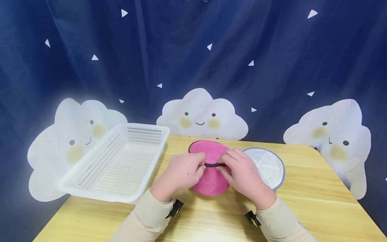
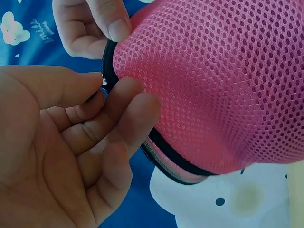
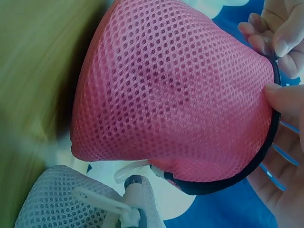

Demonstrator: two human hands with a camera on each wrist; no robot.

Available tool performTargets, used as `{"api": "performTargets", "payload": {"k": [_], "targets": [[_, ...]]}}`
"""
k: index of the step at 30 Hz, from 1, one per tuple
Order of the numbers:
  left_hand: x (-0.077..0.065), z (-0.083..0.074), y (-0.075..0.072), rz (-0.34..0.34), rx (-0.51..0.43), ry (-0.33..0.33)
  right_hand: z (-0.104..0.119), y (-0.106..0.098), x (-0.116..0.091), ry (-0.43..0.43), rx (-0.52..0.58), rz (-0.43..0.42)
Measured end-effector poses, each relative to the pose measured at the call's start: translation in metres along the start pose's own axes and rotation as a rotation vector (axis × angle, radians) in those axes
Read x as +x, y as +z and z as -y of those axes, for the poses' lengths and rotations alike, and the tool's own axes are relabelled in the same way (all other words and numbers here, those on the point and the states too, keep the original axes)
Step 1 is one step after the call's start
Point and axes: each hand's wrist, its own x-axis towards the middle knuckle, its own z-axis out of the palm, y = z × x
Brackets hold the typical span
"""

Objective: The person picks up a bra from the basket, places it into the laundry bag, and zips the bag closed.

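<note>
A pink mesh laundry bag (image 1: 211, 185) with black edging (image 1: 211, 165) stands on the table between both hands. My left hand (image 1: 184, 169) pinches the black edging at its left part, thumb against fingers. In the left wrist view, a tiny whitish piece (image 2: 104, 82) shows at the left thumb tip. Close beside it, my right hand (image 1: 243, 171) pinches the same edging, with its thumb on the pink mesh in the right wrist view. Farther along, the black-edged rim (image 2: 175, 164) of the bag hangs apart in two layers. The bag's inside is hidden.
A round white mesh bag (image 1: 269, 168) with grey edging lies right of the pink one. White strap loops (image 3: 107, 202) show by it in the right wrist view. On the left sits a white slotted plastic basket (image 1: 102, 195). A blue cloud-patterned curtain (image 1: 193, 50) hangs behind the table.
</note>
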Motion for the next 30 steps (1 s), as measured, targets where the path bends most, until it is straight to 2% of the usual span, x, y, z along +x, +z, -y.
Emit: {"api": "performTargets", "payload": {"k": [11,19,24,30], "targets": [[-0.001,-0.01,0.004,-0.026,-0.031,0.041,0.006,0.002,0.001,-0.034,0.025,0.007],[0.0,-0.015,0.009,-0.09,-0.031,0.064,0.01,0.004,0.001,-0.051,0.039,0.004],[0.0,-0.016,0.01,-0.105,-0.023,0.051,0.011,0.005,0.001,-0.073,0.03,-0.014],[0.001,-0.016,0.01,-0.078,-0.029,0.017,0.01,0.003,0.001,-0.079,0.03,-0.012]]}}
